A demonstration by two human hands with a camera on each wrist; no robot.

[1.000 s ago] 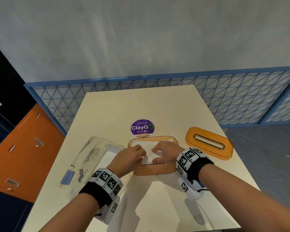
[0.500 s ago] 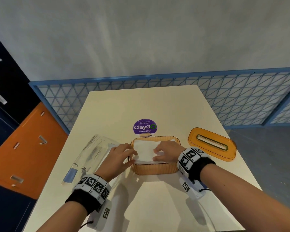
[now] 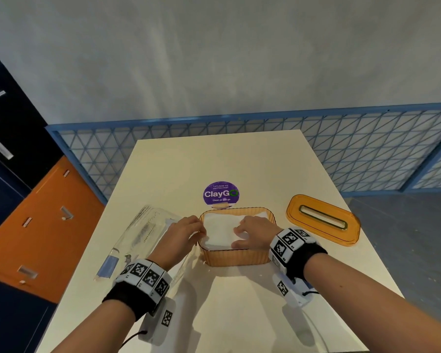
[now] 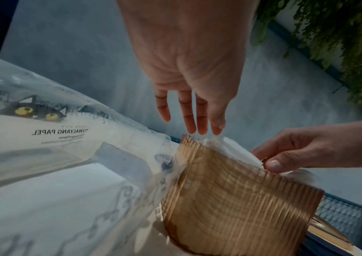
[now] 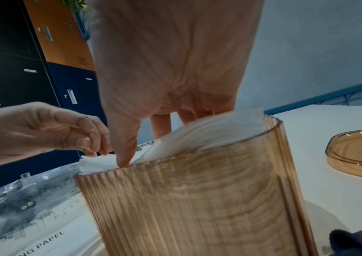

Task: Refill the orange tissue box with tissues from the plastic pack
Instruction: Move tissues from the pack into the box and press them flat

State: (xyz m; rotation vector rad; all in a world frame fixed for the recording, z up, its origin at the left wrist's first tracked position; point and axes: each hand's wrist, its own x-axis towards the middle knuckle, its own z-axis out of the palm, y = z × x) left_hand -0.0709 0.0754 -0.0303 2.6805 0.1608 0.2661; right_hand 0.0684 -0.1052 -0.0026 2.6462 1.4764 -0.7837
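The ribbed orange tissue box (image 3: 237,257) stands open at the table's middle, with a stack of white tissues (image 3: 220,229) inside, reaching about its rim. My left hand (image 3: 197,226) is at the box's left rim, its fingertips (image 4: 197,129) touching the left edge of the stack. My right hand (image 3: 239,234) lies on the tissues, thumb (image 5: 124,155) pressing down at the near rim and fingers spread over the top. The clear plastic pack (image 3: 143,234) lies flat just left of the box, partly under my left forearm.
The orange lid (image 3: 323,220) with its slot lies flat on the table to the right of the box. A purple round sticker (image 3: 221,193) sits behind the box. A blue mesh fence (image 3: 341,149) runs past the table's far edge; lockers stand at left.
My left hand slid off the top of the tissues to the box's left rim. My right hand stayed pressing on the stack.
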